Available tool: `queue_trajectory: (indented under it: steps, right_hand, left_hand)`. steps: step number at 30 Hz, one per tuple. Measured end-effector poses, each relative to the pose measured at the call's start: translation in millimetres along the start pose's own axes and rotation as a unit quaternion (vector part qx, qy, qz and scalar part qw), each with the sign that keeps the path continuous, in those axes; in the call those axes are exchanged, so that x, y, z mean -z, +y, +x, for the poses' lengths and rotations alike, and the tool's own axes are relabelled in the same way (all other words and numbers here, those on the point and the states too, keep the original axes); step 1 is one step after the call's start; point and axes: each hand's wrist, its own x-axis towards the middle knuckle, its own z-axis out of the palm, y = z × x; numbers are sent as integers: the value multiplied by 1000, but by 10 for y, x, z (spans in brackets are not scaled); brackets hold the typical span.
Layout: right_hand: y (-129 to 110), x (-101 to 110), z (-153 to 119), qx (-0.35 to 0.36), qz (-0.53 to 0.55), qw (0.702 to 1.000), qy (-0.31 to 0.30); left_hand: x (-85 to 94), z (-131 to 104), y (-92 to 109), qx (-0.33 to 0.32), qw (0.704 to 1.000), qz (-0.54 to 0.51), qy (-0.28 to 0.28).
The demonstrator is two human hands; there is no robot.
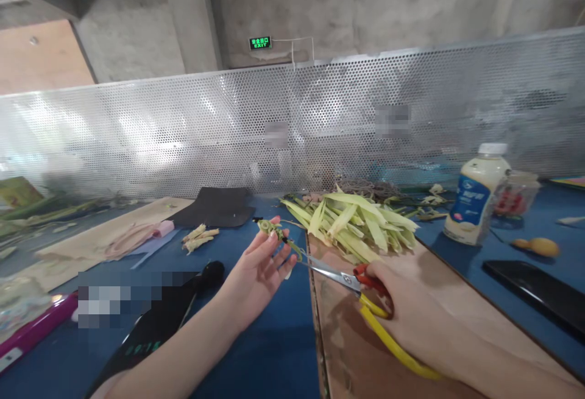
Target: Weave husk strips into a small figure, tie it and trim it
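My left hand [258, 277] pinches a small coiled green bundle [270, 228], which looks like a rolled husk or leaf strip with a dark tie. A thin strand [299, 251] trails from it toward the right. In my right hand [406, 307] is a pair of scissors [340, 277] with one red and one yellow handle. Their blades point left, at the strand just beside my left fingers. Behind the scissors lies a heap of pale green corn husks [361, 219]. Whether the blades touch the strand I cannot tell.
A brown board [347, 350] lies under the scissors on the blue table [283, 326]. To the right stand a milk bottle [475, 195] and a black phone [539, 292]. Short husk pieces [200, 237], a black sheet [219, 204] and a pink ribbon [137, 237] lie left. A perforated metal screen [192, 137] stands behind.
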Motion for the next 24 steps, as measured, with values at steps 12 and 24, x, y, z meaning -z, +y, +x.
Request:
queue_trajectory:
  steps: [12,24]
  right_hand:
    - [-169,137,-14,-31,-10,997,-73]
    - [16,-20,9,-12,49,998,-36]
  left_hand:
    - [-31,6,6,-2,1000,11,7]
    - [10,5,1,3,1000,22,-22]
